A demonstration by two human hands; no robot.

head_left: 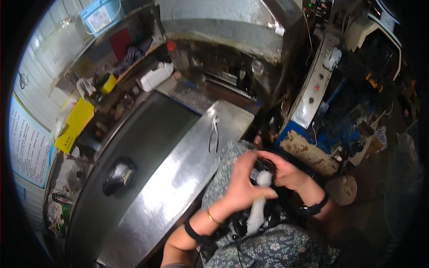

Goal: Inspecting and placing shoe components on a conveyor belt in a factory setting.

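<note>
Left of both hands (243, 182) (289, 173) hangs a printed poster (29, 142).

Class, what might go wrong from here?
The black-and-white object between the left hand and right hand is above grey floral clothing, off the shiny silver metal surface; a slip might drop it. The silver metal pliers lie near that surface's edge; a careless nudge might knock them off.

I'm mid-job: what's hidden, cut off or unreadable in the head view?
- Head view, black part: partly covered by the left hand and right hand; full shape unclear.
- Head view, metal hood: top cut off by the upper edge.
- Head view, poster: lettering too small.
- Head view, right-side clutter: dim and blurred.
</note>
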